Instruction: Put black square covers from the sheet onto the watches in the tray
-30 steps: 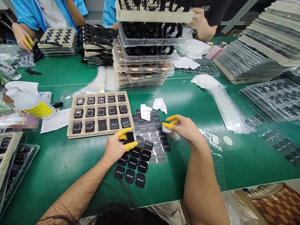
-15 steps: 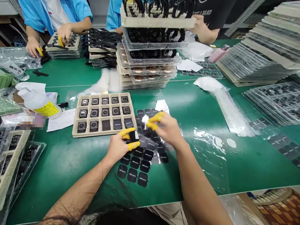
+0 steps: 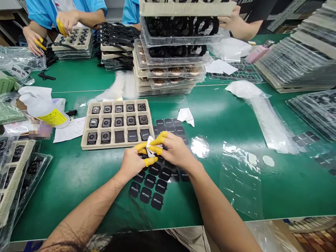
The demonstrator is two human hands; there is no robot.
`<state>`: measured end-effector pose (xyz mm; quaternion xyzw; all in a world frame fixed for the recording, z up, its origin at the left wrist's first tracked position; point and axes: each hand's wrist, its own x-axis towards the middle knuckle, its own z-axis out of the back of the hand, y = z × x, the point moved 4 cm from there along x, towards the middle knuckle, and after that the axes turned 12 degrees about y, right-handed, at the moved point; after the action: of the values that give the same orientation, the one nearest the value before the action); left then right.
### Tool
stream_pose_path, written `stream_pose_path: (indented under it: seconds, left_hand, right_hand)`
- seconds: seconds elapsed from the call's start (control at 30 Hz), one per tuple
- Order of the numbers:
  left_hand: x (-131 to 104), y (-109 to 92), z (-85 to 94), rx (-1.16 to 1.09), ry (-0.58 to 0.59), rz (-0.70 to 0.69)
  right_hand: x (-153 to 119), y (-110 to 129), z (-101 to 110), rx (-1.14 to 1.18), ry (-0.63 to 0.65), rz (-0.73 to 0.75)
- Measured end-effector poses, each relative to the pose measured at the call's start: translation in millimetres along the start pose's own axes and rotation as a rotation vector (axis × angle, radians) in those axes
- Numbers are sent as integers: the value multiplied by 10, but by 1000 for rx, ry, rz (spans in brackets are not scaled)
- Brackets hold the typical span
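Observation:
My left hand (image 3: pixel 131 163), in yellow finger cots, grips a smartwatch body, now mostly hidden behind the fingers and a white wipe. My right hand (image 3: pixel 176 149), also with yellow finger cots, pinches the white wipe (image 3: pixel 149 147) against the watch. Just beyond my hands stands a beige tray (image 3: pixel 110 146) holding rows of smartwatch bodies. Most of them lie back side up; two in the front row at right show black, printed tops. Beneath and in front of my hands are sheets of black square films (image 3: pixel 150 181) with white lettering.
Tall stacked trays (image 3: pixel 170 90) stand beyond the beige tray. A white bottle (image 3: pixel 43 108) and a paper sheet (image 3: pixel 69 130) lie left; more trays (image 3: pixel 15 168) sit near left. Clear plastic film (image 3: pixel 240 182) and a white packet (image 3: pixel 267 122) are right. Co-workers' hands (image 3: pixel 67 21) work across the table.
My right hand has moved left and slightly down, bringing the white wipe onto the watch. My left hand stays about where it was, and the view has shifted slightly.

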<state>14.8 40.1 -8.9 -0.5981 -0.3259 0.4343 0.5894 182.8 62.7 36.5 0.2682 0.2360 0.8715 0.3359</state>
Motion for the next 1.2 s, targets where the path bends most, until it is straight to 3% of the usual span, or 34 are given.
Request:
stream_pose_path:
  seconds: [0.13,0.27,0.4,0.53,0.67,0.87,1.03,1.1,1.2]
  left_hand:
    - [-13,13,-12,31,5,-3]
    - [-20,30,-4,58,-13,10]
    - [-14,15,-1,71,-2,-6]
    - [-10,3,10,48,-22,12]
    - [-15,-11,-13,0,9,13]
    - [-15,21,12,-99,-82,77]
    - [-1,20,5,-68,-25,27]
    - [-5,26,7,-49,-26,33]
    - [-18,38,26,-31,-88,67]
  right_hand:
    - [-34,9,-27,65,70,27]
    - [-73,-43,30,45,-31,-62]
    - [-61,-31,-13,98,49,-10]
    - [-68,-60,3,65,-57,-104]
    - [-73,-43,-40,129,46,-18]
    - [-144,-152,149,-71,-159,-333]
    - [-58,80,-26,4,-49,-208]
    - [-72,-9,-54,-102,-25,-318]
    - [-190,-293,80,-319,-16,-519]
